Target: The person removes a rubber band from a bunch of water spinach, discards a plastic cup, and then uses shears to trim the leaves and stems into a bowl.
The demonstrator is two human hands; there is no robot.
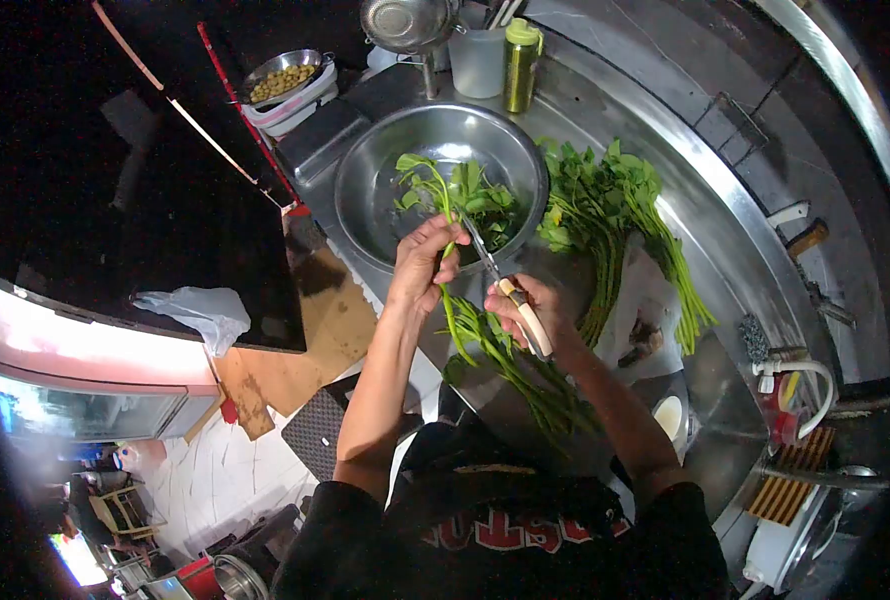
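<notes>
My left hand is closed around a long green stem with leaves at its top, held upright over the near rim of a wide metal basin. The stem's lower end hangs below my fist. In my right hand is a knife with a pale handle, its blade angled up to the stem beside my left fingers. Cut leafy greens lie inside the basin. A large bunch of leafy stems rests right of the basin, and more loose stems lie below my hands.
Behind the basin stand a green bottle, a whitish tub and a metal strainer. A bowl of small yellowish pieces is at the back left. A white plastic bag lies on the dark surface at left. A white bowl sits near my right forearm.
</notes>
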